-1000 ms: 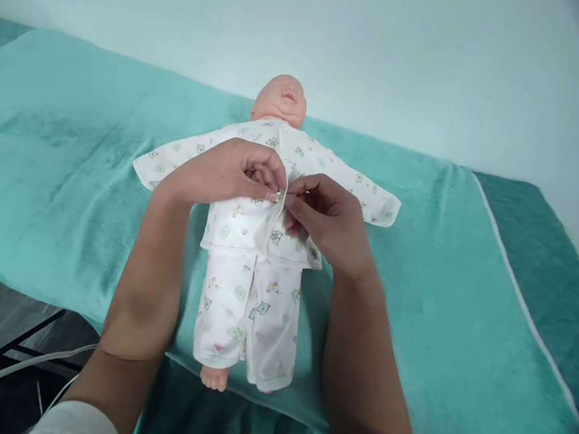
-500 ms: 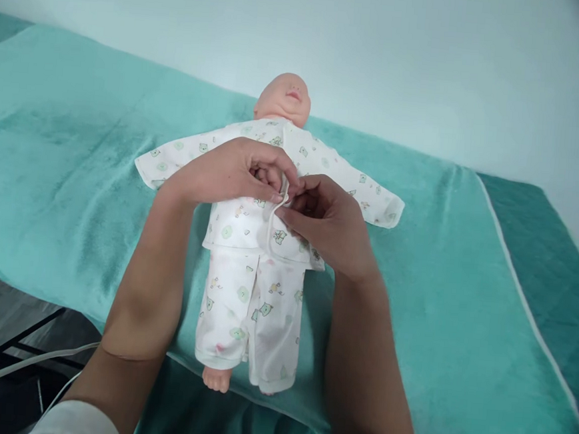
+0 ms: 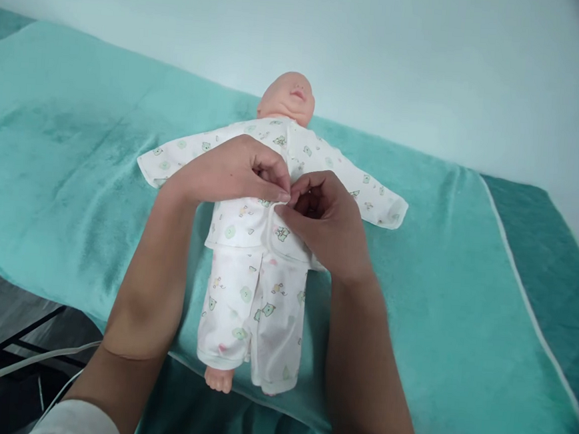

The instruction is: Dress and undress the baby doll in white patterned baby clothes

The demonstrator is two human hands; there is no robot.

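A second ago the shirt's front edge stood open between my fingertips; now it lies flat. My left hand (image 3: 233,172) and right hand (image 3: 330,223) meet mid-chest, each grip pinched shut on the white cotton shirt with green print (image 3: 241,223), so the front looks closed there. The bald plastic baby doll (image 3: 289,96) lies on the teal plush blanket (image 3: 73,160), feet at its near edge. I see no readable writing.

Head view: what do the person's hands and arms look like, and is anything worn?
The left hand and right hand are bare: no gloves, rings or watch visible. Forearms are uncovered; a white sleeve shows on the left upper arm.
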